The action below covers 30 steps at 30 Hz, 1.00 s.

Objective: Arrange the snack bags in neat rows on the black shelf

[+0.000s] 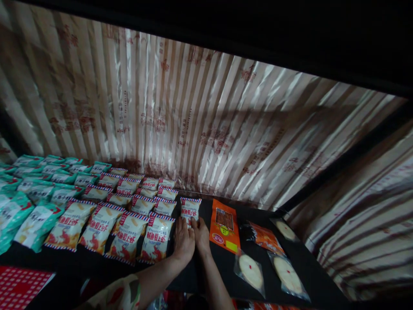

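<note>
A white snack bag (190,208) with red print and a striped top edge lies at the back of the black shelf. My left hand (184,242) and my right hand (201,237) are side by side on its near end, fingers closed around it, and they cover its lower part. To the left, several like snack bags (156,237) sit in rows. An orange packet (223,226) with a window showing brown sticks lies just right of my right hand.
Green-and-white bags (38,221) fill the far left. Clear-wrapped round pale items (250,271) and a dark-and-orange packet (266,238) lie to the right. Striped foil sheeting (180,112) hangs behind the shelf (309,267). A dark beam (245,30) crosses above. A red checked sheet (22,286) is at lower left.
</note>
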Tool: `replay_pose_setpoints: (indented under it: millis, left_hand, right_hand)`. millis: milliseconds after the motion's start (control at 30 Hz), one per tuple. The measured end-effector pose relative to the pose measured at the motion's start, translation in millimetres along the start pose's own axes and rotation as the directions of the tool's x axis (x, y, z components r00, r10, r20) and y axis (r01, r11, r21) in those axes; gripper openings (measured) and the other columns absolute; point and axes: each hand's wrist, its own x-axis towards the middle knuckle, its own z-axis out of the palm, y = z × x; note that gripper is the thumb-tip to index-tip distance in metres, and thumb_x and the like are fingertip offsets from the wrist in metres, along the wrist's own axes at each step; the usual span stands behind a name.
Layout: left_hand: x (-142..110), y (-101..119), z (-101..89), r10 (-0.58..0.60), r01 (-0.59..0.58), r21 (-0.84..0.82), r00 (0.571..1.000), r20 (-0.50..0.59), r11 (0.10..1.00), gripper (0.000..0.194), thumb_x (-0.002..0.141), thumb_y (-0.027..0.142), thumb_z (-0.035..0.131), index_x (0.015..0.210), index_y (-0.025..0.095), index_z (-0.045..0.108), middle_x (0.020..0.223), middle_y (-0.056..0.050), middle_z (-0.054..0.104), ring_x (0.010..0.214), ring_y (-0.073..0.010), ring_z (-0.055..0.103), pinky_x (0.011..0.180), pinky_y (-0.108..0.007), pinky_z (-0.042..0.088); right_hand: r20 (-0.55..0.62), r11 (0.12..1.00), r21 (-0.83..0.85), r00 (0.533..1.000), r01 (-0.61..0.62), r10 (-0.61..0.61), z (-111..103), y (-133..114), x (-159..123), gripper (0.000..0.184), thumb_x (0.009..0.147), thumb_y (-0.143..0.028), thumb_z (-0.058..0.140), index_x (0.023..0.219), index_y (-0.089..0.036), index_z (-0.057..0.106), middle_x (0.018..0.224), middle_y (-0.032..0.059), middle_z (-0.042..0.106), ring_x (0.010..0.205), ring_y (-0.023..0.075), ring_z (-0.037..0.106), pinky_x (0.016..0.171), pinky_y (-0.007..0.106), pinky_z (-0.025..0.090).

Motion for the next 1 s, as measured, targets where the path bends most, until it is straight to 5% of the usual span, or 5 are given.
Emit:
replay_pose_setpoints:
  millis: [233, 467, 667, 867, 1000]
  left_hand:
    - [29, 2, 13.5, -0.007, 0.006, -0.01, 0.998, -0.067, 1.0, 0.052, 0.084, 0.019, 0.034, 0.132, -0.002, 0.035, 0.143, -0.021, 0.027, 0.134, -0.0243, 0.023, 0.111, -0.034, 0.018]
    - [59, -15, 28.5, 0.03, -0.035, -0.031, 0.991, -0.132, 0.999, 0.047, 0.084, 0.023, 0.038, 0.129, 0.008, 0.042, 0.14, -0.016, 0.038, 0.132, -0.0248, 0.028, 0.109, -0.036, 0.024]
    - [66, -5, 24.6, 0.01, -0.004, 0.028, 0.979, -0.202, 1.0, 0.047, 0.086, 0.019, 0.034, 0.127, -0.002, 0.041, 0.138, -0.025, 0.036, 0.131, -0.0285, 0.029, 0.109, -0.038, 0.024]
    - [73, 0, 22.7, 0.076, -0.076, 0.009, 0.979, -0.188, 0.997, 0.042, 0.085, 0.016, 0.033, 0.124, 0.012, 0.048, 0.134, -0.014, 0.046, 0.13, -0.0243, 0.033, 0.109, -0.039, 0.023]
    - [77, 0, 23.4, 0.041, -0.038, 0.019, 0.983, -0.18, 0.999, 0.044, 0.085, 0.017, 0.034, 0.126, 0.007, 0.047, 0.136, -0.017, 0.042, 0.13, -0.0248, 0.033, 0.109, -0.037, 0.024]
  right_hand:
    - [-0.032, 0.997, 0.063, 0.999, 0.032, -0.03, 9, -5, 19, 0.037, 0.077, -0.046, 0.046, 0.093, -0.016, 0.061, 0.078, 0.0079, 0.068, 0.069, 0.0201, 0.064, 0.062, 0.028, 0.046]
    - [-0.073, 0.992, 0.069, 0.992, 0.109, -0.104, 21, -3, 41, 0.031, 0.075, -0.043, 0.05, 0.083, -0.018, 0.065, 0.075, 0.007, 0.069, 0.07, 0.0197, 0.064, 0.061, 0.027, 0.047]
    - [-0.085, 0.992, 0.096, 0.993, 0.086, -0.078, 34, -2, 60, 0.036, 0.074, -0.04, 0.049, 0.097, -0.016, 0.062, 0.083, 0.0088, 0.07, 0.075, 0.0209, 0.065, 0.065, 0.029, 0.049]
    - [-0.021, 0.986, 0.148, 0.997, 0.08, -0.077, 43, 1, 74, 0.048, 0.075, -0.044, 0.046, 0.111, -0.013, 0.054, 0.089, 0.0101, 0.069, 0.076, 0.0201, 0.066, 0.066, 0.028, 0.05]
    - [-0.023, 0.99, 0.124, 0.998, 0.064, -0.062, 48, 0, 81, 0.052, 0.075, -0.042, 0.045, 0.119, -0.015, 0.049, 0.093, 0.0087, 0.068, 0.081, 0.0193, 0.065, 0.071, 0.029, 0.05]
